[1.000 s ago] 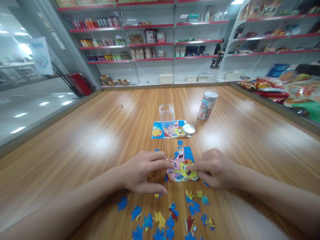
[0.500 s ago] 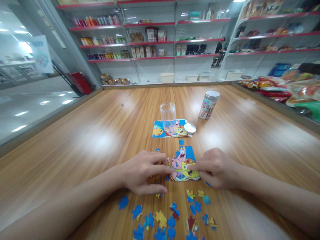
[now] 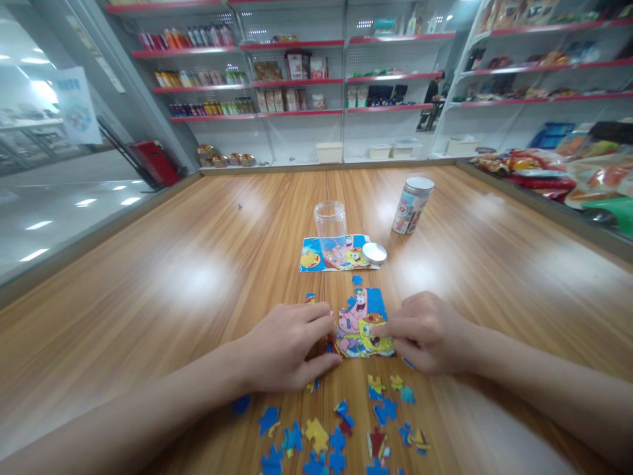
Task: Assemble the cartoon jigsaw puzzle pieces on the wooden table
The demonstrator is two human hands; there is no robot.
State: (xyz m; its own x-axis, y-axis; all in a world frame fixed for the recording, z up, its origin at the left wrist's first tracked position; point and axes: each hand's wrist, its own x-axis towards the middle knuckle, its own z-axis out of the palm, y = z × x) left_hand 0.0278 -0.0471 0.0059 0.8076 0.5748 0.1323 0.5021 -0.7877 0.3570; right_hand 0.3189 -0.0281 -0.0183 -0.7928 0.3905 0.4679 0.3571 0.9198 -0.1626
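Note:
A partly assembled cartoon jigsaw [image 3: 363, 323] lies on the wooden table [image 3: 173, 277] between my hands. My left hand [image 3: 287, 346] rests at its left edge, fingers curled together with the tips pressed against the puzzle's side. My right hand [image 3: 425, 330] sits at its right edge, fingers bent, fingertips on the yellow part of the picture. I cannot see whether either hand pinches a piece. Several loose blue and yellow pieces [image 3: 341, 429] are scattered near the table's front, just below both hands.
Behind the puzzle lie a printed reference picture [image 3: 316, 257], an empty clear jar [image 3: 330, 224] standing on it and a silver lid [image 3: 374, 252]. A closed printed jar [image 3: 412, 206] stands further right. Snack bags [image 3: 554, 175] line the right edge. Shop shelves fill the background.
My left hand has drawn in closer to the puzzle's left edge, its thumb tucking under. The right hand has stayed put on the right side.

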